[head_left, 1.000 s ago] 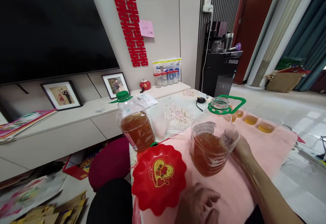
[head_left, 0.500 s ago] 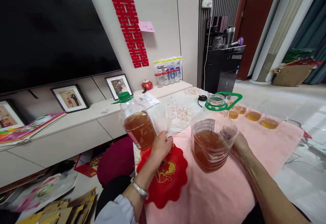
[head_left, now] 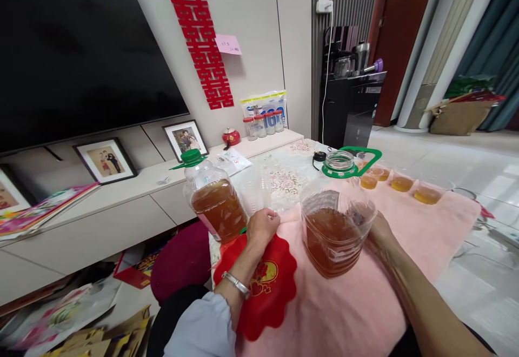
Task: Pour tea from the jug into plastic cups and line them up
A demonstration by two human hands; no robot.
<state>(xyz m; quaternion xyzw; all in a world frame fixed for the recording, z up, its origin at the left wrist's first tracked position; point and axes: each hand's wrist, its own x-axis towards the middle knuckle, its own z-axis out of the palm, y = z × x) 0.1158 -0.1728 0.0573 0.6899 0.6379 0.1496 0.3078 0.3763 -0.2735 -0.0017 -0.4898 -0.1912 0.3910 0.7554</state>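
**A:** Where does the jug stand?

**B:** The open clear plastic jug with a green ring handle [head_left: 338, 222] is upright on the pink fleecy cloth [head_left: 365, 303], near the middle of the table. It is roughly half full of amber liquid, and its mouth is uncapped.

**A:** And the hand on it?

**B:** The right hand [head_left: 379, 233] lies low against the jug's right wall. Its fingers pass behind the plastic, so I cannot tell how tightly they close.

**A:** The other hand?

**B:** The left hand [head_left: 263, 226] sits left of the jug, over the far edge of the red scalloped plastic plate with a gold heart [head_left: 263, 286]. Its fingers are bent inward with little gap between them. Whether they pinch anything, I cannot tell. A silver bangle [head_left: 237, 284] circles that wrist.

**A:** What lies around them?

**B:** A stack of clear plastic cups [head_left: 253, 194] stands just beyond the left knuckles. The capped clear plastic jug with a green lid [head_left: 213, 203] is just beside that hand, at the table's left edge, and also holds amber liquid. Past the open jug, a row of small clear cups of amber liquid [head_left: 401, 184] runs along the far side of the cloth. A small black round object [head_left: 319, 156] lies on the flowered table cover beyond them.
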